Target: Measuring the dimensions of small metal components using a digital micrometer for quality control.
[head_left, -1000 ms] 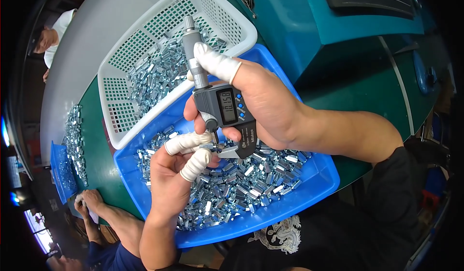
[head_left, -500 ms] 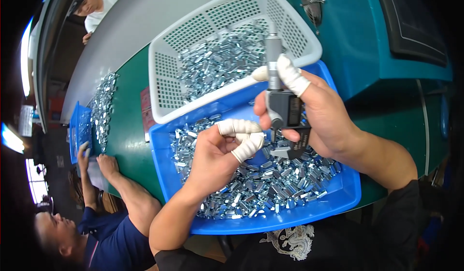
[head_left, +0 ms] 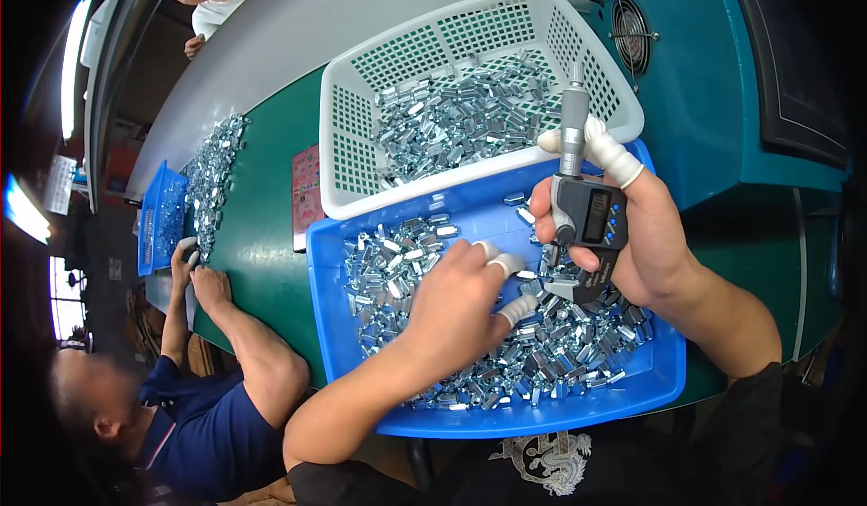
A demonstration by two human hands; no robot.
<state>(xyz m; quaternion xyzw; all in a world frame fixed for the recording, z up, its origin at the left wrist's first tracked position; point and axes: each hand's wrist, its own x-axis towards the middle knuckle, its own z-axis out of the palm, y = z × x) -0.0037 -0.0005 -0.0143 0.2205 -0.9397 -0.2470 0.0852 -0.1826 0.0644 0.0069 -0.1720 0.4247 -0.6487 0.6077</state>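
- The green worktable (head_left: 262, 199) runs beneath everything, with a pale grey surface along its far side.
- A teal machine housing (head_left: 686, 82) with a round fan grille (head_left: 630, 35) stands at the right.
- A co-worker in a navy shirt (head_left: 217, 434) sits at the left, hands by a heap of metal pieces (head_left: 214, 172) and a small blue bin (head_left: 146, 244); another person, in a white shirt (head_left: 233, 0), is across the table.
- The blue plastic tray (head_left: 542, 423) lies directly before the wearer, strewn with long hexagonal metal pieces (head_left: 560, 352).
- The white perforated basket (head_left: 442, 41) stands just beyond, its near rim overlapping the tray's far edge in this view; it holds similar pieces.
- The left hand (head_left: 456, 303) reaches down into the tray, fingers bent, thumb and forefinger a little apart among the pieces; I cannot tell whether they hold one.
- The right hand (head_left: 655, 231) grips the digital micrometer, thumb on the thimble side and fingers wrapped around the frame.
- The digital micrometer (head_left: 571, 194) is above the tray's right half, thimble pointing away from the wearer, display facing up.
- A reddish printed card (head_left: 307, 194) lies left of the basket.
- White finger cots (head_left: 519, 309) cover fingertips on both hands.
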